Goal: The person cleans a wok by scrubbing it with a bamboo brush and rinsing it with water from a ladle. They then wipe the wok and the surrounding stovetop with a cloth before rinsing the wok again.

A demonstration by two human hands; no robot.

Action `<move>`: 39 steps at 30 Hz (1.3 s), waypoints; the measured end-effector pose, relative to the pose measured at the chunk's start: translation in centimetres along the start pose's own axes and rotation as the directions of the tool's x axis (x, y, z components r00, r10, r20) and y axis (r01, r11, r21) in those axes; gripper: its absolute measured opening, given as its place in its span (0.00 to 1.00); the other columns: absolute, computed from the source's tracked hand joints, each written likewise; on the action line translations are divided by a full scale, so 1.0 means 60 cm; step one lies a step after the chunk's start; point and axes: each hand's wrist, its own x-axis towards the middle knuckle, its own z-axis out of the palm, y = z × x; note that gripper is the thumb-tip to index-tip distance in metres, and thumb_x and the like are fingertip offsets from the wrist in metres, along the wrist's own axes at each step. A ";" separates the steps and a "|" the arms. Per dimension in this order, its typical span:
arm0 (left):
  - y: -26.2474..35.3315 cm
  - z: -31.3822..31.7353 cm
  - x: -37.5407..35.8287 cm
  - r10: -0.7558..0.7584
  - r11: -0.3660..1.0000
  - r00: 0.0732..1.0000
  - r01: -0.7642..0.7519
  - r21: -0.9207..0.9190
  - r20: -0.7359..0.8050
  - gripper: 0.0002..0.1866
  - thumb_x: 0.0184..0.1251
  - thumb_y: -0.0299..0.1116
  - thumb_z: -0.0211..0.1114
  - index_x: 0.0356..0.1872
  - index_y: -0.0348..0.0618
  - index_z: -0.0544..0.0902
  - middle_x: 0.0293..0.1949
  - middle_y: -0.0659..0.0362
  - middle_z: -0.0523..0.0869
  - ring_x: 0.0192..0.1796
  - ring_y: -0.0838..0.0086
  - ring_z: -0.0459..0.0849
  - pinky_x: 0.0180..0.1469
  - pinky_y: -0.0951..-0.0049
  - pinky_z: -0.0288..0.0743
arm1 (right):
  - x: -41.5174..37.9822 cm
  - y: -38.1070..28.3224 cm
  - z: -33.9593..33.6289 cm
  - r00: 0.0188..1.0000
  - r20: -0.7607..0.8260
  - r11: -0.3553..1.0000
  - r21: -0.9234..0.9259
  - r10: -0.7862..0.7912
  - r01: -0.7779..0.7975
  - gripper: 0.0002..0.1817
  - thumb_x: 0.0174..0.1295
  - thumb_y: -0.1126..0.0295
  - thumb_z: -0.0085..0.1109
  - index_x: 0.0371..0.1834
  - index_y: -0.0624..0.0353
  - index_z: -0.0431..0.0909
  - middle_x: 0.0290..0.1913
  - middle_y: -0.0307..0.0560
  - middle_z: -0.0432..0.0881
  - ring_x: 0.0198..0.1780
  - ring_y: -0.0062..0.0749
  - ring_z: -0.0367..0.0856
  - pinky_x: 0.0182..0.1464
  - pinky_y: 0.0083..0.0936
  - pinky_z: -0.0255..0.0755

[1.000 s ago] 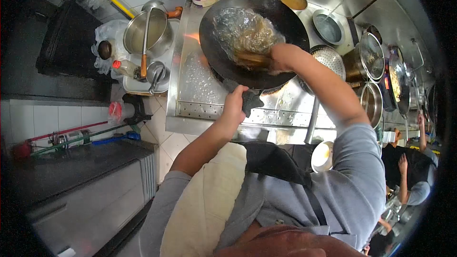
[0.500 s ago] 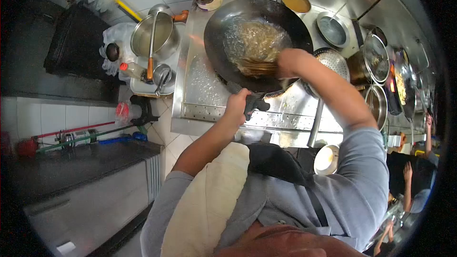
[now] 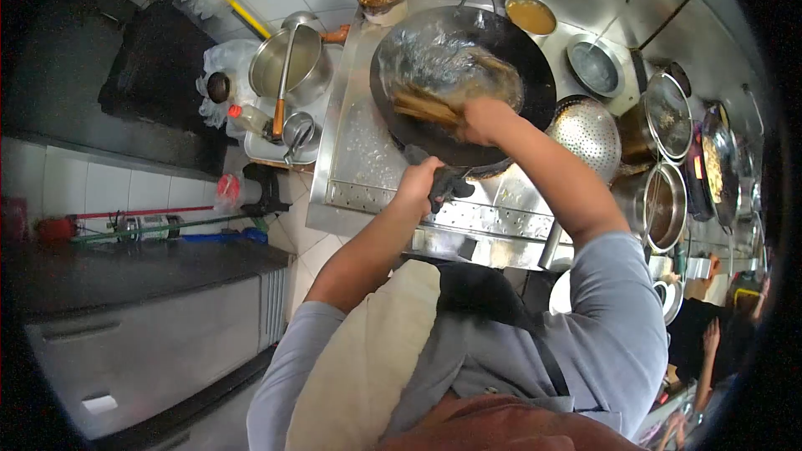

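Observation:
A large dark wok (image 3: 539, 75) stands on the metal stove, with murky water swirling inside it. My right hand (image 3: 484, 121) is closed around a bundle of thin brown sticks, a bamboo brush (image 3: 426, 106), whose far end lies against the left inner side of the wok. At the wok's near edge my left hand (image 3: 420, 184) is wrapped round a dark cloth (image 3: 447, 186) over the rim or handle; the cloth hides which.
Left of the stove, a pot (image 3: 288, 67) with a ladle and a red-capped bottle (image 3: 249, 119) sit on a tray. A perforated strainer (image 3: 585, 138) and more pots (image 3: 664, 205) stand right. Other people's arms (image 3: 708, 359) show at far right.
My right hand has moved left with the brush, which now reaches the wok's left side. The water has shifted in the wok. My left hand keeps its grip, and the view has shifted slightly.

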 end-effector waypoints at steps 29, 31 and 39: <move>-0.014 -0.045 -0.163 0.230 0.968 0.968 -0.237 0.077 0.096 0.09 0.60 0.35 0.61 0.29 0.38 0.80 0.22 0.54 0.81 0.19 0.67 0.79 0.16 0.67 0.62 | -0.555 -0.110 0.277 0.600 -0.147 0.274 0.953 0.787 -0.126 0.39 0.58 0.57 0.69 0.69 0.63 0.66 0.52 0.55 0.83 0.50 0.33 0.81 0.52 0.27 0.74; -0.014 -0.057 -0.196 0.250 0.962 0.967 -0.253 0.105 0.047 0.09 0.60 0.35 0.61 0.29 0.38 0.80 0.22 0.55 0.81 0.19 0.67 0.79 0.15 0.67 0.62 | -0.543 -0.087 0.235 0.613 -0.205 0.300 0.953 0.763 -0.054 0.35 0.59 0.59 0.68 0.66 0.63 0.69 0.42 0.48 0.84 0.38 0.27 0.81 0.40 0.23 0.75; 0.000 -0.078 -0.287 0.348 0.913 0.937 -0.343 0.221 0.017 0.09 0.60 0.33 0.63 0.28 0.38 0.81 0.22 0.58 0.81 0.17 0.72 0.76 0.16 0.70 0.62 | -0.431 0.027 0.110 0.722 -0.365 0.555 0.831 0.588 -0.032 0.34 0.56 0.60 0.66 0.65 0.63 0.70 0.39 0.46 0.82 0.39 0.25 0.79 0.43 0.24 0.73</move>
